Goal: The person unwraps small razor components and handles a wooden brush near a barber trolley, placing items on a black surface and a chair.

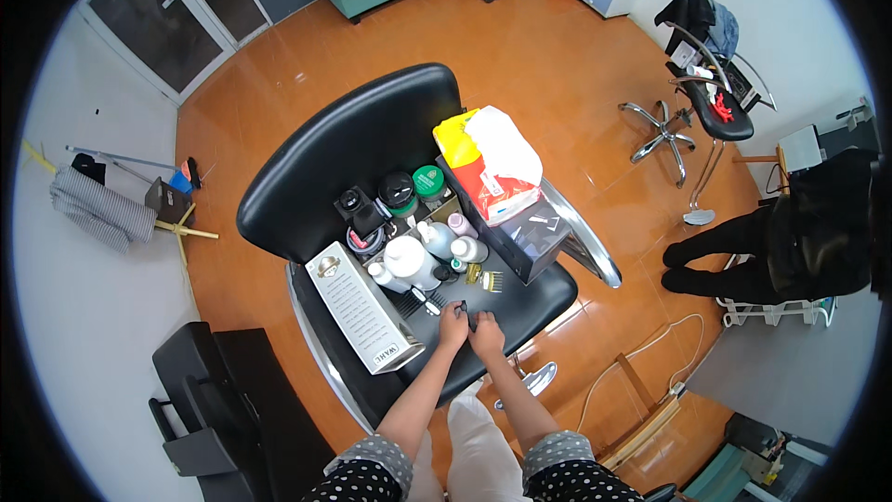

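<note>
My left hand (452, 325) and my right hand (486, 335) are pressed together over the seat of a black salon chair (353, 149), both closed around a small dark object (470, 320) that is mostly hidden by the fingers. Just beyond the hands on the seat lie a small comb attachment (491, 281) and a black-and-white tool (426, 300). Several bottles and jars (413, 256) stand against the backrest. A long white box (364, 307) lies to the left of my left hand.
A black box (530, 242) with a yellow, red and white bag (492, 163) sits on the chair's right side. A person in black sits at the right (790, 246). A second chair (711, 107), a black trolley (200, 400) and a white floor cable (641, 353) stand around.
</note>
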{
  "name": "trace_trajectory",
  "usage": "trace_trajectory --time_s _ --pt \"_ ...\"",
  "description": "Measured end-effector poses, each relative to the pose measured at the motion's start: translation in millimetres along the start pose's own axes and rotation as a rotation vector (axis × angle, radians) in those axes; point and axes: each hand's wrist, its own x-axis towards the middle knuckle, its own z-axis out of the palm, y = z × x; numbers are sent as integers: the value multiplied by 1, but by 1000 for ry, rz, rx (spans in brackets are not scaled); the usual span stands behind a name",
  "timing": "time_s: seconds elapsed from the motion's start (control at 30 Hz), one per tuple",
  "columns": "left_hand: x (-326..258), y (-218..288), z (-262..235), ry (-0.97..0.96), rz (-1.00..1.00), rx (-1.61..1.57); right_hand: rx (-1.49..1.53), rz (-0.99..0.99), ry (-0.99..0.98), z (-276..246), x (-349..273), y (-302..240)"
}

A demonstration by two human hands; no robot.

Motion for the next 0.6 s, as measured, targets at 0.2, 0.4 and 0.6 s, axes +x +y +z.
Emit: trace_trajectory --time_s 0.2,0.4,0.6 --pt "5 -6 -1 -106 -46 -13 -95 7 42 25 11 5" --pt "3 -11 -8 -140 -12 -48 57 24 -14 9 5 0" --pt "-11 28 -33 -193 32 -162 606 -22 182 -18 -24 3"
